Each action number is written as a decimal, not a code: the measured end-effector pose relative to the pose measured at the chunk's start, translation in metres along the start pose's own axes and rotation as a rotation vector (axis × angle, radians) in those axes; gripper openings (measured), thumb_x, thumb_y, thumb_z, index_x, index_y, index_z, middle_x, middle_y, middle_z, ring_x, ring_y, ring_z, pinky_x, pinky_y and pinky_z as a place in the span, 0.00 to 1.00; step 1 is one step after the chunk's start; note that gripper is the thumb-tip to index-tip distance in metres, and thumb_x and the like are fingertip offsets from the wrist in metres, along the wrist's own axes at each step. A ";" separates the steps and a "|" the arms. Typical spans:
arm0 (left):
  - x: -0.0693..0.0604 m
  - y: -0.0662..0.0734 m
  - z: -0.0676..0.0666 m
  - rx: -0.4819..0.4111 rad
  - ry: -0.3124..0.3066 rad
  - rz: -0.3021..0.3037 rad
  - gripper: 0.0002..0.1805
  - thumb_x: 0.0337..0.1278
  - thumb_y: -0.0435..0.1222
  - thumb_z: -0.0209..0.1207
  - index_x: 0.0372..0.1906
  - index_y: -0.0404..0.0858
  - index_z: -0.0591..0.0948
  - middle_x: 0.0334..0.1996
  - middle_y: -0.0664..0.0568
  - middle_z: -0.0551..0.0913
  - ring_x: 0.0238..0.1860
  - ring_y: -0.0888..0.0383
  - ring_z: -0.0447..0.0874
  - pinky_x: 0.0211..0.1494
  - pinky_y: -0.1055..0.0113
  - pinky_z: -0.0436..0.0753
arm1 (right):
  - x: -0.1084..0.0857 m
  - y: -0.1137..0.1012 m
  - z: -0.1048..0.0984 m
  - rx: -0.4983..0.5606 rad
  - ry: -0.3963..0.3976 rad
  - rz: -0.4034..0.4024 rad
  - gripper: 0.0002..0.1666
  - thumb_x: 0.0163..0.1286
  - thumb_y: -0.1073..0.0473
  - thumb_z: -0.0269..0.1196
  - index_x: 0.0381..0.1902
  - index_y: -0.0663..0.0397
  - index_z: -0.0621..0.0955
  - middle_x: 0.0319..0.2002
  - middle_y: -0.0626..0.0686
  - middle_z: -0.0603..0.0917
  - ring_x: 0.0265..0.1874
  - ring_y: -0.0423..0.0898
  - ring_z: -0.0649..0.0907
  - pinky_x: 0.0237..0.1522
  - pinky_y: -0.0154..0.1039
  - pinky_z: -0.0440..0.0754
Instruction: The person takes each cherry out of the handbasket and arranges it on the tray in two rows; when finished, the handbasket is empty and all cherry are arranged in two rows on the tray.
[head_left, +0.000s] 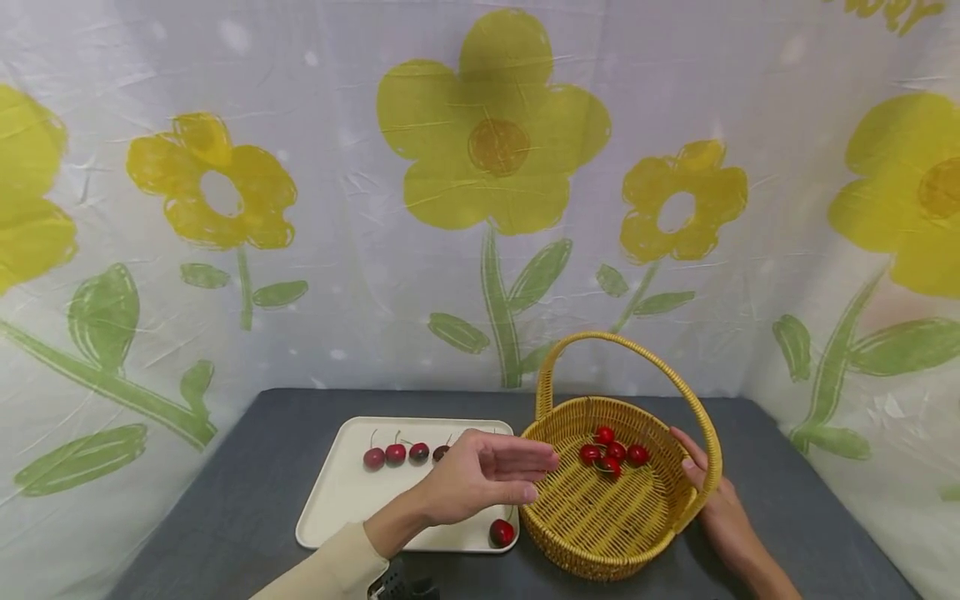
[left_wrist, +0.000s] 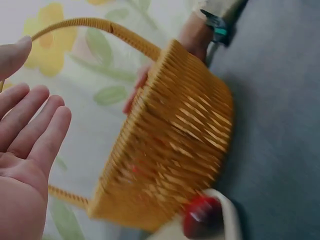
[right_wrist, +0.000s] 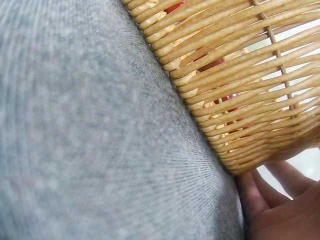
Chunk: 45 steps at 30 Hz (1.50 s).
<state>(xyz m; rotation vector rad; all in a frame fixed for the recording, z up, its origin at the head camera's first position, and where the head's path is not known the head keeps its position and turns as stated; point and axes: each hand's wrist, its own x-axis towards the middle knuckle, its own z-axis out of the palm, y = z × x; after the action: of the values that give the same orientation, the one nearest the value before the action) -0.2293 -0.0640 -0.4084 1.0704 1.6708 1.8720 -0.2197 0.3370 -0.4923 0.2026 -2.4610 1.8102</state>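
Note:
My left hand [head_left: 483,479] is held over the right part of a white tray [head_left: 337,508], its fingers straight and pointing at the left rim of a yellow wicker basket [head_left: 592,558]. Nothing lies in its palm, as the left wrist view shows. On the basket's right side, my right hand [head_left: 723,508] holds the wall by the rim, partly hidden behind the arched handle [head_left: 637,346]. Several red cherries [head_left: 615,451] are grouped inside the basket. Along the tray's far side runs a row of dark red cherries [head_left: 396,453], partly covered by the left hand. One cherry [head_left: 502,533] sits in the tray's near right corner.
Tray and basket stand side by side on a dark grey table [head_left: 225,500]. Behind and beside it hangs a pale cloth [head_left: 337,208] printed with yellow flowers. A dark wrist device [head_left: 390,583] shows beneath the left sleeve.

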 end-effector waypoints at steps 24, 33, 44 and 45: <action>0.144 0.007 0.027 0.933 -0.228 -0.065 0.26 0.73 0.46 0.72 0.71 0.45 0.85 0.65 0.60 0.89 0.62 0.69 0.87 0.66 0.74 0.83 | -0.003 0.000 -0.003 -0.009 -0.005 0.027 0.35 0.94 0.43 0.42 0.91 0.41 0.55 0.86 0.64 0.60 0.64 0.16 0.72 0.58 0.21 0.77; 0.173 -0.014 0.039 1.312 -0.404 -0.121 0.27 0.73 0.45 0.72 0.72 0.45 0.85 0.66 0.57 0.88 0.64 0.61 0.86 0.67 0.73 0.82 | -0.002 -0.001 -0.003 -0.008 0.006 0.019 0.35 0.93 0.43 0.43 0.91 0.42 0.56 0.87 0.63 0.60 0.65 0.15 0.70 0.58 0.17 0.74; 0.182 -0.039 0.042 1.387 -0.412 -0.194 0.13 0.71 0.34 0.72 0.27 0.44 0.87 0.19 0.62 0.73 0.24 0.69 0.63 0.32 0.76 0.67 | -0.002 -0.001 -0.001 0.000 0.000 -0.001 0.35 0.94 0.44 0.43 0.91 0.42 0.56 0.85 0.64 0.63 0.66 0.20 0.75 0.59 0.22 0.78; 0.182 -0.040 0.043 1.390 -0.405 -0.197 0.12 0.71 0.33 0.72 0.28 0.44 0.88 0.21 0.62 0.74 0.25 0.70 0.64 0.33 0.77 0.68 | -0.002 -0.001 -0.001 -0.003 0.003 -0.003 0.35 0.94 0.44 0.43 0.91 0.42 0.56 0.85 0.63 0.63 0.66 0.20 0.74 0.59 0.22 0.78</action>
<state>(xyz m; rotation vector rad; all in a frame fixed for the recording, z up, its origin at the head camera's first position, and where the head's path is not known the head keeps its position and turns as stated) -0.3171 0.1053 -0.3988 1.4552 2.5995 0.0896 -0.2176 0.3376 -0.4918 0.2040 -2.4602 1.8039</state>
